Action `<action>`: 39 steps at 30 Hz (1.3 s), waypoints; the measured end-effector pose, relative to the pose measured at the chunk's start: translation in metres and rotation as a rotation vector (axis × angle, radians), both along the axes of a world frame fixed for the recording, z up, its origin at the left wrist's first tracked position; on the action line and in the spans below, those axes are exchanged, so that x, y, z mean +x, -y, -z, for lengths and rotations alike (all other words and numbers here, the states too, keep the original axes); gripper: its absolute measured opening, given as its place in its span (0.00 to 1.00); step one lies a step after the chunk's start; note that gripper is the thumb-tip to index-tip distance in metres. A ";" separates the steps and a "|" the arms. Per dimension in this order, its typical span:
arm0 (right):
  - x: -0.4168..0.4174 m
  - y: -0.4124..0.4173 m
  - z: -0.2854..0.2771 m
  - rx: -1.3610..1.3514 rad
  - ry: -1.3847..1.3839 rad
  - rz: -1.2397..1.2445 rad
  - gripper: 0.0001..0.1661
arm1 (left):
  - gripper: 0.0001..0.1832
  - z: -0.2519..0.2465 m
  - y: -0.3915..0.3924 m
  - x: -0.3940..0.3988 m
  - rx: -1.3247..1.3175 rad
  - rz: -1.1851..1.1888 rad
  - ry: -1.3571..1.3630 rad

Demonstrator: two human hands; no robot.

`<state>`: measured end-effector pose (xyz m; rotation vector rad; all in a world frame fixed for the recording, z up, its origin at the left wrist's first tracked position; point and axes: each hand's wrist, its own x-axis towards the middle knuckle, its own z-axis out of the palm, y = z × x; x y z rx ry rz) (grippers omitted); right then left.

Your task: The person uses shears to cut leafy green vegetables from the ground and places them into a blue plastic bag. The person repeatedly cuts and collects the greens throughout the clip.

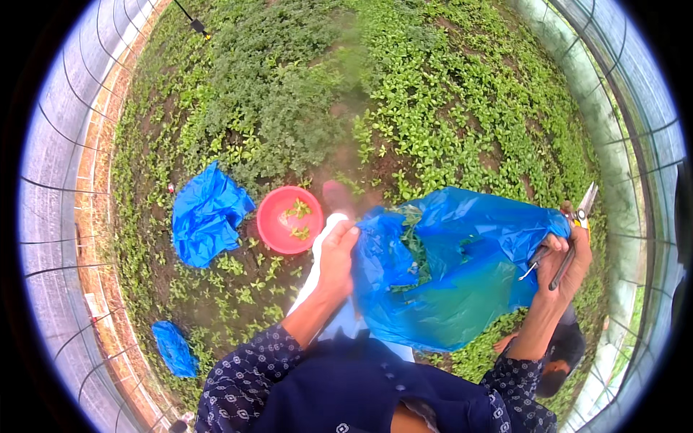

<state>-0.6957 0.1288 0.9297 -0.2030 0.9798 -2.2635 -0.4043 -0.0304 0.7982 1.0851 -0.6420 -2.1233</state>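
Observation:
A large translucent blue plastic bag (465, 316) is stretched out in front of my body, with its side spread between both hands. Cut green leafy stems (416, 246) show at its middle. At its near-left edge, my left hand (338, 257) pinches the plastic between thumb and fingers. My right hand (574, 265) grips the bag's gathered right end. That same hand also holds pruning shears (587, 199), their blades pointing up and away, and their dark handles lying along the palm.
A pink-red plastic basin (273, 233) with a few leafy sprigs sits left of my leg. Beyond it lies a crumpled blue bag (208, 214); another blue bag (176, 349) rests lower left. Low green plants (460, 108) cover the ground. Another person (563, 352) is low at right.

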 end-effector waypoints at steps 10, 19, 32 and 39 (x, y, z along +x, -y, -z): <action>-0.052 0.342 0.048 0.339 0.021 -0.153 0.19 | 0.07 0.057 0.223 -0.029 0.140 0.087 0.036; -0.069 0.627 0.056 0.251 0.022 -0.332 0.18 | 0.04 0.048 0.461 -0.011 0.025 -0.289 0.032; -0.123 1.125 0.122 -0.285 -0.191 -0.907 0.12 | 0.08 0.043 0.916 0.110 -0.558 -0.861 0.403; -0.131 1.281 0.271 0.029 -0.004 -1.004 0.26 | 0.09 0.189 1.017 0.217 -0.396 -0.993 0.280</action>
